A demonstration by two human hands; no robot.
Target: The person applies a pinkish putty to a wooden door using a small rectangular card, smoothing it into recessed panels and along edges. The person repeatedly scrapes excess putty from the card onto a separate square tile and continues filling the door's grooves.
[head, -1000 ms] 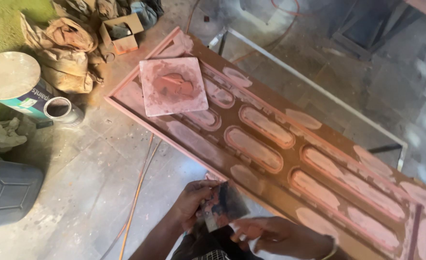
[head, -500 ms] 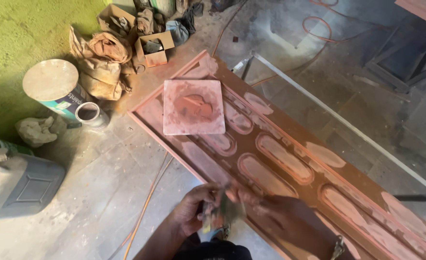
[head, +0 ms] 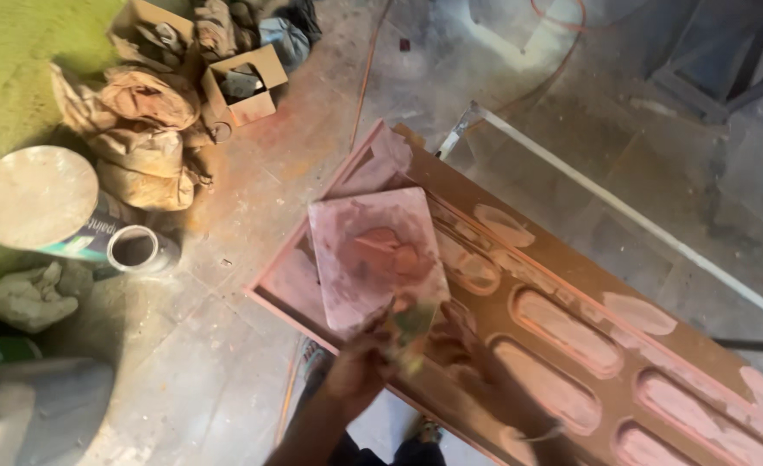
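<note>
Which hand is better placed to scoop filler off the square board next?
Probably the left hand: its fingers meet the scraper right at the square board's near edge. The right hand sits beside it over the door panel, though blur hides the grip.

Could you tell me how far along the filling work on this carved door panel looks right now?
Done: pinkish filler already covers many oval recesses of the door panel. In hand: both the left hand and right hand meet at a small blurred tool, beside the square mixing board smeared with filler. Left: brown bare wood shows between the patches.
</note>
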